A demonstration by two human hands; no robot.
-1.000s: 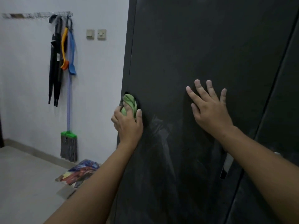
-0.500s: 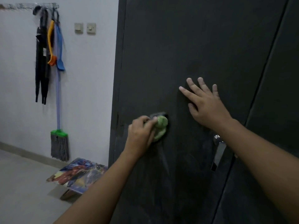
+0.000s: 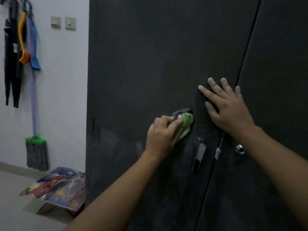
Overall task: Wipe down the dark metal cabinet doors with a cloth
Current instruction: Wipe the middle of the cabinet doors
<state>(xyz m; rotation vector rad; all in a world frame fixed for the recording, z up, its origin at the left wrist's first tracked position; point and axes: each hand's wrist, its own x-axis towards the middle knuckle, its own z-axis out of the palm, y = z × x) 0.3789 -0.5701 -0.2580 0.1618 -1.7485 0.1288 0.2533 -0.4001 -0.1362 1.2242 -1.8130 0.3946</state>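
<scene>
Pressing one bunched green cloth (image 3: 186,125) against the matte, smudged face of the left door (image 3: 150,64) of a dark metal cabinet, a person's left hand (image 3: 160,135) curls its fingers round the soft wad, just above and left of a single shiny lever handle (image 3: 199,155). The right hand (image 3: 229,112) lies flat on the same door, fingers straight and spread, beside the thin vertical seam that parts it from the right door (image 3: 281,72), two doors in all. One round chrome knob (image 3: 240,149) sits on that right door, close to the seam and just below the right wrist. Pale dusty streaks mark the lower left of the left door. Farther left, a white wall carries two square switch plates (image 3: 55,22). One mop (image 3: 36,152), with a lilac pole, green head and grey strands, is set against it, near one orange tool (image 3: 22,39), one blue tool (image 3: 34,52) and some long black items too blurred to count. On the floor below lies one low board (image 3: 56,187) with a colourful print.
</scene>
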